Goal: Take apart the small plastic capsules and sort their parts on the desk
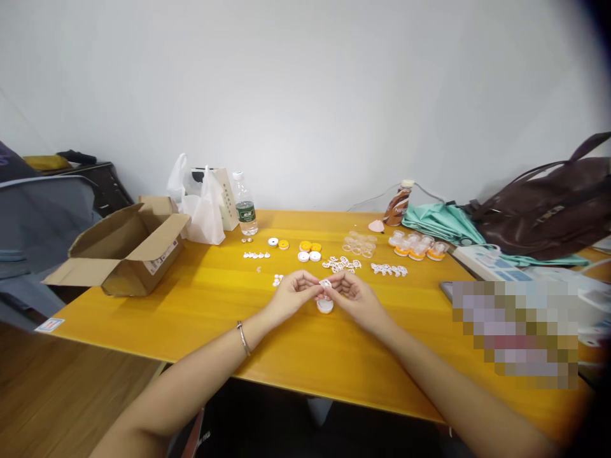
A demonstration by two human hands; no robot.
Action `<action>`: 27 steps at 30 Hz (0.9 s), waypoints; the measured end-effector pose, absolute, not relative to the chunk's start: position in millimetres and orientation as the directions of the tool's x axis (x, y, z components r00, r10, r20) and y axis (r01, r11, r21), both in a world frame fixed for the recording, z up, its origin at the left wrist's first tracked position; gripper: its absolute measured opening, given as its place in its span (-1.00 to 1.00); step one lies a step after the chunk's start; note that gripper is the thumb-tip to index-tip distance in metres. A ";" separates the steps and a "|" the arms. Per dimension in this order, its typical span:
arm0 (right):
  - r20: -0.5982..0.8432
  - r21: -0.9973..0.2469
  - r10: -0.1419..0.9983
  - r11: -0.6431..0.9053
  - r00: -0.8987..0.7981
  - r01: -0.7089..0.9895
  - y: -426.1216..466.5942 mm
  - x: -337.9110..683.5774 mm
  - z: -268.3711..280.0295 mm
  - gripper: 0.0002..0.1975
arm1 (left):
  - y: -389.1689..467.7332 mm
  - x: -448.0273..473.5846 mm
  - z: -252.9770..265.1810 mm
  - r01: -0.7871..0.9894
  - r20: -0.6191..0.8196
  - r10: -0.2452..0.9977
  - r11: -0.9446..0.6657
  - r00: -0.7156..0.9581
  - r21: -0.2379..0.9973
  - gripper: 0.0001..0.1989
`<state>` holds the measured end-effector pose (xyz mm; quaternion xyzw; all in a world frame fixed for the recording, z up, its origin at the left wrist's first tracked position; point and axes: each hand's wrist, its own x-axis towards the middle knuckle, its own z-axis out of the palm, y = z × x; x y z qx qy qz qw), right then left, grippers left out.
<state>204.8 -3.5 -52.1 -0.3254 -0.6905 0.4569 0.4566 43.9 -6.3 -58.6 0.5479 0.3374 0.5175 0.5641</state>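
Between the fingertips of my left hand (294,294) and my right hand (354,295) is a small white plastic piece (325,284), pinched from both sides. Just below it on the table stands a round white-and-orange part (325,306), partly covered by my fingers. Flat white cut-out pieces (342,264) lie beyond my right hand, with a row of white toothed pieces (389,270) to their right. Small white round pieces (277,280) rest beside my left hand. Farther back are white and yellow discs (310,251) and clear round covers (359,243).
An open cardboard box (128,254) stands at left, by a white plastic bag (203,213) and a water bottle (245,207). Finished-looking clear-topped orange units (417,247), a brown drink bottle (399,203), green cloth (439,222), a power strip (487,262) and a brown bag (548,200) occupy the right.
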 end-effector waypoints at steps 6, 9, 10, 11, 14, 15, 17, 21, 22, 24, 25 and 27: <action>0.313 -0.929 0.865 0.364 -0.393 0.062 -3.4 206.2 -52.7 -0.79 | -5.6 45.3 -65.0 -0.178 0.218 0.945 -0.178 0.244 0.968 -0.69; 0.262 -0.958 0.874 0.287 -0.409 0.000 -3.4 205.0 -53.3 -0.76 | -4.7 44.9 -69.4 -0.178 0.202 0.942 -0.158 0.267 0.971 -0.69; 0.246 -0.965 0.876 0.262 -0.415 -0.019 -3.2 204.6 -53.3 -0.75 | -4.4 44.7 -70.1 -0.181 0.195 0.942 -0.150 0.272 0.972 -0.69; 0.233 -0.970 0.877 0.242 -0.421 -0.033 -3.0 204.2 -53.3 -0.75 | -4.1 44.4 -70.4 -0.187 0.188 0.943 -0.140 0.275 0.972 -0.69; 0.203 -0.979 0.879 0.194 -0.433 -0.064 -1.4 203.5 -53.2 -0.72 | -3.4 42.9 -68.2 -0.208 0.157 0.946 -0.099 0.285 0.973 -0.70; 0.193 -0.981 0.881 0.181 -0.432 -0.069 -0.8 203.5 -53.1 -0.72 | -3.3 42.1 -66.8 -0.212 0.143 0.945 -0.081 0.293 0.974 -0.70; 0.175 -0.984 0.889 0.163 -0.423 -0.065 0.1 203.7 -52.8 -0.70 | -3.4 40.2 -63.5 -0.218 0.112 0.940 -0.041 0.323 0.975 -0.71; 0.161 -0.987 0.884 0.153 -0.438 -0.053 0.2 204.6 -51.0 -0.71 | -5.2 37.1 -57.8 -0.257 0.051 0.918 0.057 0.393 0.965 -0.71; 0.163 -0.987 0.877 0.152 -0.452 -0.061 0.1 204.8 -50.5 -0.72 | -5.7 36.7 -57.0 -0.270 0.039 0.915 0.078 0.402 0.960 -0.71; 0.158 -0.987 0.868 0.141 -0.471 -0.071 0.1 205.0 -49.9 -0.73 | -6.3 36.3 -56.3 -0.287 0.025 0.912 0.102 0.409 0.953 -0.72; 0.148 -0.989 0.871 0.130 -0.469 -0.070 0.2 204.9 -49.8 -0.74 | -6.3 36.4 -56.3 -0.290 0.023 0.913 0.105 0.407 0.951 -0.72; 0.118 -0.993 0.888 0.102 -0.445 -0.058 0.4 204.8 -50.1 -0.73 | -5.9 36.6 -56.5 -0.292 0.024 0.919 0.100 0.394 0.951 -0.72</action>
